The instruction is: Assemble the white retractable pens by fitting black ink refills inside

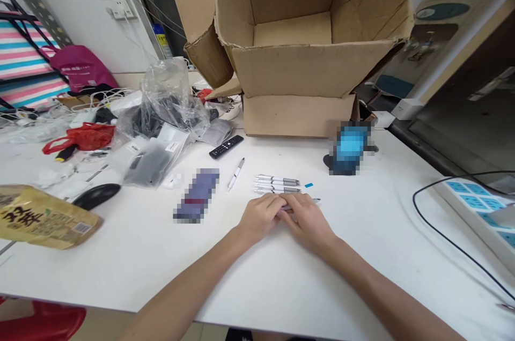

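My left hand (260,216) and my right hand (309,222) meet on the white table, fingers bent and touching. Both close around a pen (316,200); only its tip and a bit of barrel show, pointing right, while the rest lies under the fingers. Just beyond them, several white-and-grey pens (277,180) lie side by side in a row, tips to the right. A small blue slip (309,185) sits by those tips. Farther left, a single white pen (236,173) rests at a slant.
A large open cardboard box (298,116) stands at the back. Left are a remote control (226,147), a blurred purple item (197,196), plastic-wrapped packets (155,156) and a golden pouch (48,217). Right are a blurred phone-like screen (349,148), a power strip (478,207) and a black cable (438,234).
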`<state>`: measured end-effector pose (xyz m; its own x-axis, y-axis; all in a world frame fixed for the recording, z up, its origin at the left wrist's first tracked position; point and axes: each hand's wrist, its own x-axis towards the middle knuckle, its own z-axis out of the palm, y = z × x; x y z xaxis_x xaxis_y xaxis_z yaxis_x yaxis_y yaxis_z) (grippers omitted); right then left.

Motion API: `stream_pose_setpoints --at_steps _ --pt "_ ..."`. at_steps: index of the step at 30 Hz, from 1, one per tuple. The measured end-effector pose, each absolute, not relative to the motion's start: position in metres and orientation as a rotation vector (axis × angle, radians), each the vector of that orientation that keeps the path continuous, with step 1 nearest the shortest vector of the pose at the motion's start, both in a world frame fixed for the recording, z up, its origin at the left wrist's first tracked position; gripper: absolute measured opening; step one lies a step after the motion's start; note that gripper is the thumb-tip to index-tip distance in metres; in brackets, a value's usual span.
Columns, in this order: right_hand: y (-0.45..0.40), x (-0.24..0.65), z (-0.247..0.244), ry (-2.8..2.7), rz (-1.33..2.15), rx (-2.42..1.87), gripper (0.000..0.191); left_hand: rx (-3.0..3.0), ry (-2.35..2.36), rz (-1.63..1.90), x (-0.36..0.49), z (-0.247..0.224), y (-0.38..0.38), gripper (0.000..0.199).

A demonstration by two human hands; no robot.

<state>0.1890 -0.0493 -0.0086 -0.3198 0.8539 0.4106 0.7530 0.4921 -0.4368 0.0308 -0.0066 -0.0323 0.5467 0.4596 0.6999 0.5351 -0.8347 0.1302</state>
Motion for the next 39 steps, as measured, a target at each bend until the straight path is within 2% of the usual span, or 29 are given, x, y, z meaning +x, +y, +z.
stream_pose_setpoints --at_steps 4,8,11,14,16,18,21,26,32,39 --pt "-0.046 0.197 -0.007 -2.170 0.245 -1.462 0.014 -2.703 -0.802 -1.189 0.031 -0.029 -0.007 0.020" --pt "-0.049 0.194 -0.007 -2.190 0.381 -1.593 0.012 -2.741 -0.780 -1.098 0.029 -0.025 -0.010 0.021" --pt "-0.053 0.191 -0.004 -2.183 0.349 -1.633 0.013 -2.757 -0.762 -1.093 0.028 -0.023 -0.012 0.024" --pt "-0.054 0.191 0.000 -2.159 0.281 -1.651 0.025 -2.792 -0.773 -1.164 0.028 -0.022 -0.013 0.026" --pt "-0.054 0.192 0.001 -2.147 0.253 -1.641 0.039 -2.831 -0.878 -1.199 0.028 -0.024 -0.012 0.017" --pt "-0.054 0.194 0.000 -2.141 0.217 -1.612 0.049 -2.871 -1.028 -1.173 0.028 -0.027 -0.011 0.007" --pt "-0.053 0.194 -0.003 -2.140 0.139 -1.589 0.054 -2.961 -1.178 -1.036 0.027 -0.028 -0.009 0.008" --pt "-0.057 0.192 -0.002 -2.147 0.017 -1.602 0.047 -3.120 -1.215 -0.828 0.022 -0.021 -0.004 0.014" --pt "-0.060 0.191 0.000 -2.263 -0.089 -1.517 0.042 -3.209 -1.161 -0.585 0.023 -0.018 0.000 0.012" --pt "-0.060 0.188 -0.007 -2.301 -0.126 -1.495 0.029 -3.242 -1.114 -0.453 0.024 -0.013 0.000 0.018"
